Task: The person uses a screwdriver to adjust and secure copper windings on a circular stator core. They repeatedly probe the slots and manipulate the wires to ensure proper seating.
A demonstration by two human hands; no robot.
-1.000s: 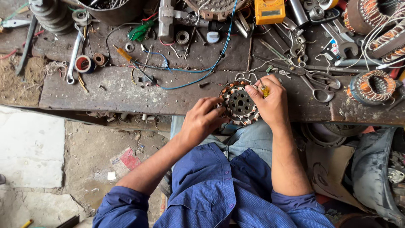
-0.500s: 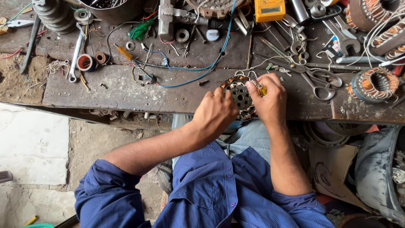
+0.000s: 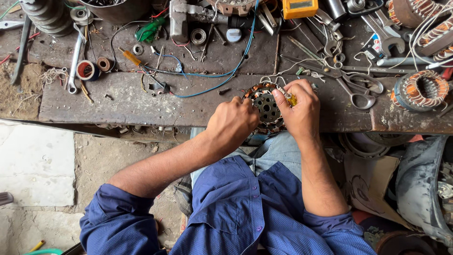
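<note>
Stator (image 3: 265,107) sat at the near edge of the bench (image 3: 141,101), roughly mid-length, tilted up toward the camera, with copper windings around a perforated metal core. Left hand (image 3: 231,123) was curled closed over the stator's left rim, fingers wrapped against the windings, gripping it. Right hand (image 3: 301,107) was closed on the stator's right side; its thumb and fingers pinched a small yellow-handled tool (image 3: 292,99) against the top of the windings. Thin pale wire leads (image 3: 270,79) looped off the stator's far side onto the bench.

Scissors (image 3: 355,87) lay just right of the right hand, handles toward the near edge. Second wound stator (image 3: 419,90) rested near the right end of the bench, well apart from the hands. Blue wire (image 3: 222,73) ran across the bench from the far edge toward the middle. Spanner (image 3: 74,61) and two small tape rolls (image 3: 87,70) lay toward the left end. Yellow meter (image 3: 300,7) stood at the far edge, beyond the hands. Both forearms came out of rolled blue sleeves (image 3: 226,208) over the person's lap, below the bench edge.
</note>
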